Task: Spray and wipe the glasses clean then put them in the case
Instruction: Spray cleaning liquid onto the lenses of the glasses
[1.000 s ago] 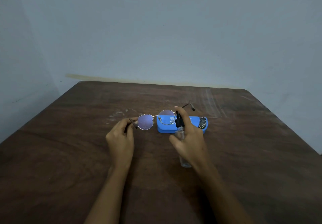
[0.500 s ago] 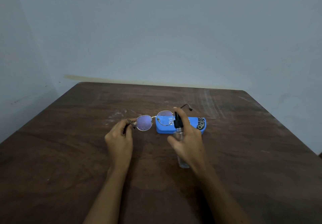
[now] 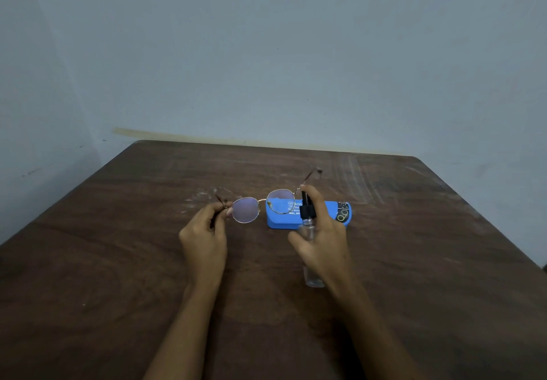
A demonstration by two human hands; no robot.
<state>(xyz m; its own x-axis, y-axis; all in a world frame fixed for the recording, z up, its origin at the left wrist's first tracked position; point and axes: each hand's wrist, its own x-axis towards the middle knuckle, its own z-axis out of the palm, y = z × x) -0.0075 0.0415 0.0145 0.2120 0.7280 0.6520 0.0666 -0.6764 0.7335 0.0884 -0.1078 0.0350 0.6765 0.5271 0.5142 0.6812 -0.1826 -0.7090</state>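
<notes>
Thin metal-framed glasses (image 3: 245, 209) with round lenses are held above the table, arms unfolded. My left hand (image 3: 204, 240) pinches their left hinge and temple. My right hand (image 3: 321, 240) is wrapped around a small clear spray bottle (image 3: 309, 231) with a black nozzle, my index finger resting on top of the nozzle right beside the right lens. A blue glasses case (image 3: 343, 212) lies closed on the table just behind my right hand, partly hidden by the hand and the right lens.
The dark brown wooden table (image 3: 118, 261) fills the lower view, with a pale blue wall behind its far edge. White smudges mark the tabletop beyond the glasses and at the far right.
Both hands with the glasses and the bottle have stayed almost in place; the glasses have shifted very slightly. The case has not moved.
</notes>
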